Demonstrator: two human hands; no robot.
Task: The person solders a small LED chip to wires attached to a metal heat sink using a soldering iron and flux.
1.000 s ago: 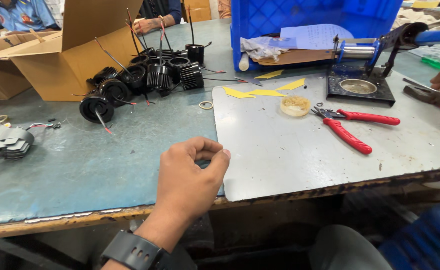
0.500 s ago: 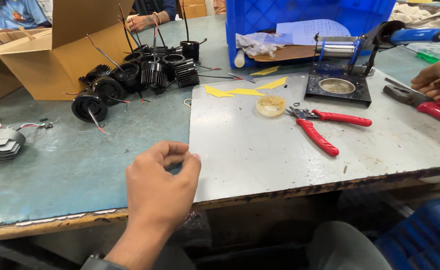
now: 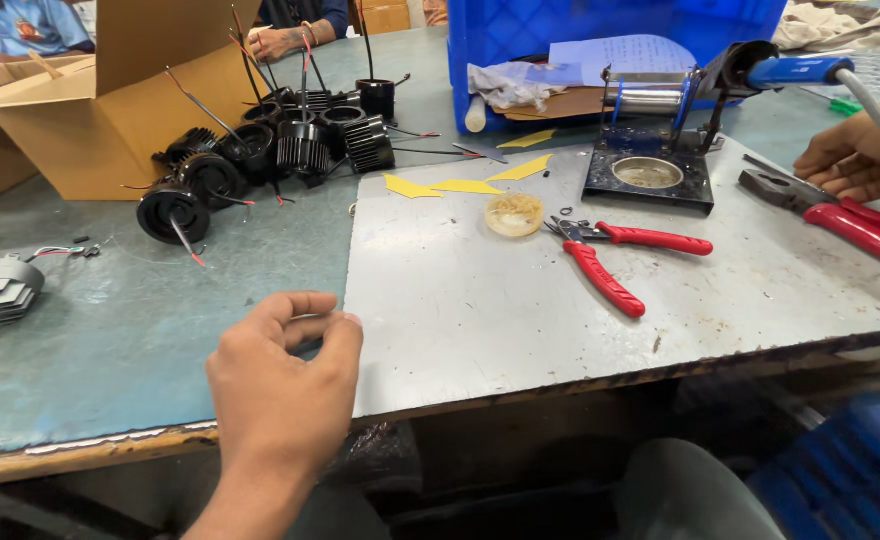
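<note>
A worker's left hand (image 3: 282, 385) hovers at the near edge of a bench, fingers curled and thumb drawn toward the fingertips as if pinching something small, though what, if anything, sits between them cannot be made out. The right hand (image 3: 853, 160), far across the bench, rests curled by the jaws of large red pliers (image 3: 840, 222), beside the grey cable of a blue-handled iron (image 3: 795, 70); whether it grips anything cannot be told. Between the hands, on a metal sheet (image 3: 480, 310) that seems to serve as a heat-safe work surface, lie red cutters (image 3: 605, 262), within easy reach of either hand, and a small round tin (image 3: 514, 214). Beyond them stands the iron's stand (image 3: 650, 170), keeping the hot tip off the bench. Ahead of the left hand, black finned housings (image 3: 260, 155) with trailing wires cluster by a cardboard box (image 3: 100, 105), apparently as stock awaiting work.
</note>
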